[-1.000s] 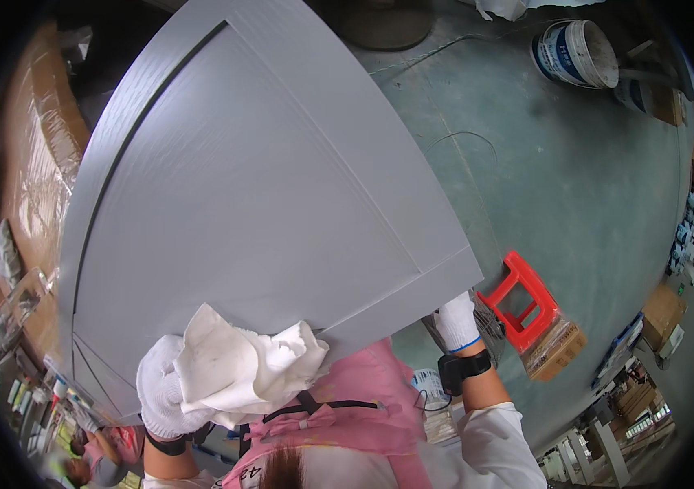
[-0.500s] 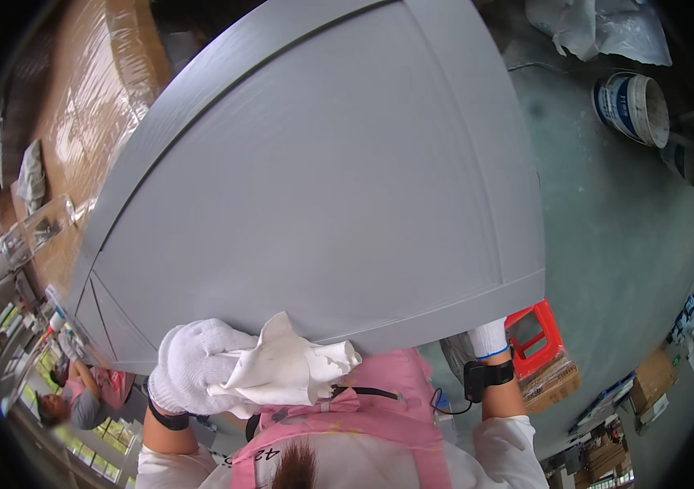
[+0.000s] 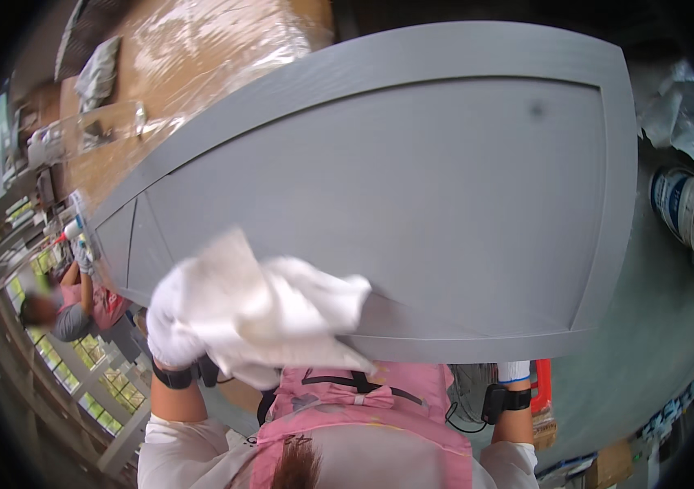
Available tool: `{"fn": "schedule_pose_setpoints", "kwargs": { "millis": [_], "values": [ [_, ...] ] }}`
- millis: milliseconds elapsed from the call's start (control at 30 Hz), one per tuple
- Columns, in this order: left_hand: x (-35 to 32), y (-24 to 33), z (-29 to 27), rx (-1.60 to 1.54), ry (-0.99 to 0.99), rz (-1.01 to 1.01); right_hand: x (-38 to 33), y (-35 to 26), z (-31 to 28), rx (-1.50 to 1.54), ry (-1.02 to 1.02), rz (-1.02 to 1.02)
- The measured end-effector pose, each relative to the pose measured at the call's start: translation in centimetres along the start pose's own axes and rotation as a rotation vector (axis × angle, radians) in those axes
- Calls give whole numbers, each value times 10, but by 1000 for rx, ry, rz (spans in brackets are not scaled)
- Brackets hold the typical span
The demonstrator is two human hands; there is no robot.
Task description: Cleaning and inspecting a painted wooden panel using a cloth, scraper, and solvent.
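We see our left hand, in a white work glove, closed around a crumpled white cloth that is pressed against the near edge of a large flat grey panel with a recessed centre and a raised frame. The cloth bunches up over the glove and spreads rightwards across the lower frame of the grey panel, its motion-blurred folds covering most of the fingers, so we can only say that the hand grips it firmly. A dark band sits on that wrist just below the glove. Our right hand, also in a white glove with a dark wrist device, shows only at the cuff beneath the panel's near edge; its fingers are hidden behind the panel, so we cannot tell how far it is open or whether it holds anything. The panel fills the middle of the view and lies across in front of our pink apron. Well off to the right, a white bucket with a blue label stands on the grey-green floor. At the far left another person in a pink top is bent over.
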State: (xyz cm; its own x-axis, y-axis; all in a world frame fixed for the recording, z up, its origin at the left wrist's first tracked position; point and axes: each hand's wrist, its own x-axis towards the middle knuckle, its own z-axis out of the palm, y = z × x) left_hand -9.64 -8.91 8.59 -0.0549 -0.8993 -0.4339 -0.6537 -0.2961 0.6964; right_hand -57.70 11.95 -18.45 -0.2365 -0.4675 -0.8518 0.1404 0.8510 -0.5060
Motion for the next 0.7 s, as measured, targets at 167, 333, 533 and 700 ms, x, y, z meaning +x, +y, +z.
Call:
{"fn": "schedule_pose_setpoints", "kwargs": {
  "millis": [167,333,533,700],
  "values": [
    [45,-58,-13,-98,675,-197,11,-4,-10,12,-33,-31],
    [27,12,70,433,132,633,18,0,-15,70,-79,-47],
    [-16,17,69,124,-170,609,32,-2,-19,168,-135,-78],
    [-15,-76,14,351,194,654,40,-6,-14,265,-168,-107]
  ]
}}
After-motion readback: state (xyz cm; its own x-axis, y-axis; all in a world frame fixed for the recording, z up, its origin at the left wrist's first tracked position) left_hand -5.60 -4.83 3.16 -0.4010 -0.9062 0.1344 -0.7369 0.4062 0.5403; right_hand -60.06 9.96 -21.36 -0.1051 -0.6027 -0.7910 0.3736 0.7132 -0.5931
